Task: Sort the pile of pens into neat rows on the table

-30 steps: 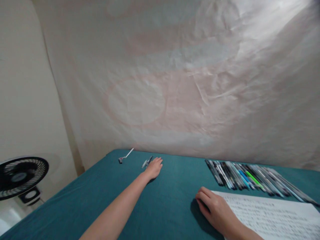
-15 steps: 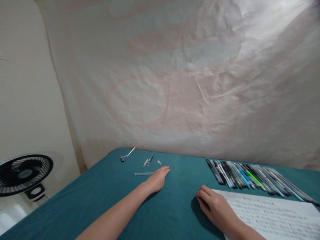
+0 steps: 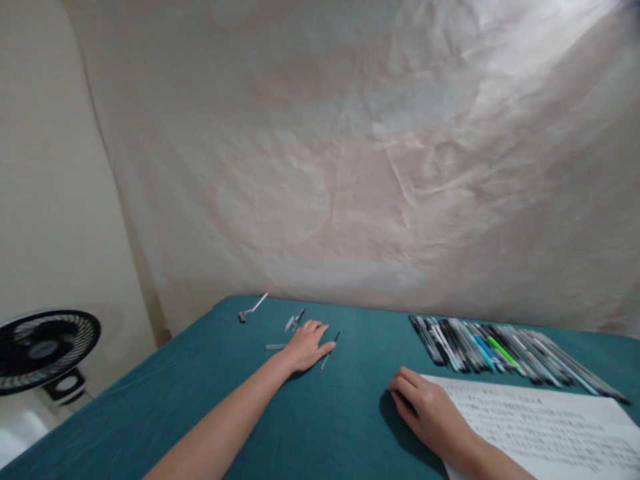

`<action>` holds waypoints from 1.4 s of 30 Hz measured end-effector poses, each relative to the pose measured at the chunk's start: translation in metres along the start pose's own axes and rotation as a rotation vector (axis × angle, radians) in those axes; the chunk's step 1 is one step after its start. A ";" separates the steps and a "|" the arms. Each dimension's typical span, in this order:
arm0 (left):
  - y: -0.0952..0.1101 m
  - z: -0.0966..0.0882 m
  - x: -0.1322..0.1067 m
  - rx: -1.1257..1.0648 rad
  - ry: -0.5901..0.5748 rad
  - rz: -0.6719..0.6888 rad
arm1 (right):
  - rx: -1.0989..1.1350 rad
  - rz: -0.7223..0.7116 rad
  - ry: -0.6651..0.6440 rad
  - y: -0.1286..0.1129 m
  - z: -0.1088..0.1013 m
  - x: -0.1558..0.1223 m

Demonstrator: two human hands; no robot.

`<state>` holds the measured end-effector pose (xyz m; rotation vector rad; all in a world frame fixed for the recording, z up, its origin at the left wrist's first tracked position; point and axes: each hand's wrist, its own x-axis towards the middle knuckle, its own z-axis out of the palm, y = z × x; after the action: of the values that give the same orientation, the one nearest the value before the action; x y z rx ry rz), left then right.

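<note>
My left hand (image 3: 305,348) is stretched over the teal cloth, palm down, fingers spread and empty. By its thumb lies a thin pen refill (image 3: 331,350), dark at its far end and pale at the near one. A clear tube (image 3: 274,347), like a pen barrel, is partly hidden behind the wrist. Just beyond the fingers are small clear and dark pen parts (image 3: 295,321). My right hand (image 3: 423,407) rests at the left edge of a written sheet of paper (image 3: 540,420); its fingers are loosely curled with nothing visible in them.
A long row of pens (image 3: 505,350) lies side by side beyond the paper, one of them bright green. At the far left corner of the table sits a razor (image 3: 250,310). A black fan (image 3: 45,350) stands off the table's left side. A pale sheet (image 3: 320,167) hangs behind.
My left hand has opened and drawn slightly back to the left, its fingers spreading. The thin refill now shows on the cloth by the thumb. My right hand has stayed put.
</note>
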<state>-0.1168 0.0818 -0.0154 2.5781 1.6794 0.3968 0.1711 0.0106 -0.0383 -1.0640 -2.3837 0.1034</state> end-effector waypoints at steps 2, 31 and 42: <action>0.006 -0.001 -0.004 0.022 0.001 0.001 | 0.000 0.004 -0.003 0.000 -0.001 0.000; 0.071 -0.015 -0.030 -0.355 -0.074 0.318 | -0.002 -0.004 0.001 -0.007 -0.004 0.003; -0.008 -0.056 -0.033 0.028 -0.283 -0.189 | -0.131 -0.213 0.013 -0.007 -0.003 0.008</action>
<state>-0.1500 0.0489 0.0311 2.3289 1.8090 -0.0011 0.1634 0.0114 -0.0308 -0.8573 -2.5038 -0.1365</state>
